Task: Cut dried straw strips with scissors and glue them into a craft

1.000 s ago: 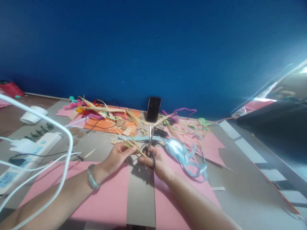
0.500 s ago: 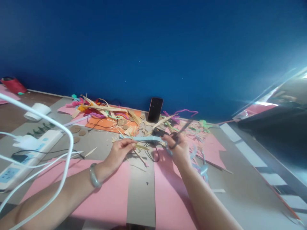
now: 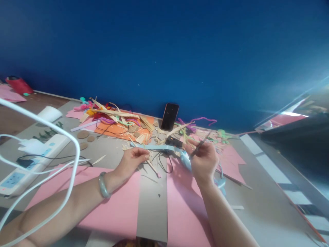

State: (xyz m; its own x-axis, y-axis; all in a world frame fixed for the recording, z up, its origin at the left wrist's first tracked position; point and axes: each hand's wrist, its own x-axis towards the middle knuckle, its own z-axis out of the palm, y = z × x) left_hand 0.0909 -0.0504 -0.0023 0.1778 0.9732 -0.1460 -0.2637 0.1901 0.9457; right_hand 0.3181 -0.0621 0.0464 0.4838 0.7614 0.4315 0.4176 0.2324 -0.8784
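Note:
My left hand [image 3: 132, 158] is closed in a pinch on a thin straw strip [image 3: 152, 167] that slants down to the right over the grey table. A green bangle [image 3: 103, 185] sits on that wrist. My right hand [image 3: 203, 160] is closed around small scissors [image 3: 199, 144], their blades pointing up and to the right. A light blue ribbon [image 3: 156, 148] runs between the two hands, and its coils lie under my right hand. Pink paper sheets [image 3: 120, 209] lie beneath both forearms.
A black phone [image 3: 171, 116] leans against the blue wall. In front of it lies orange paper [image 3: 113, 129] with straw scraps, pipe cleaners and cardboard discs. A white power strip [image 3: 31, 161] with cables lies at left. A black cord [image 3: 164, 164] loops between the hands.
My right hand has carried the scissors away from the strip, to the right and upward. The left hand stays pinched on the strip, which now hangs lower.

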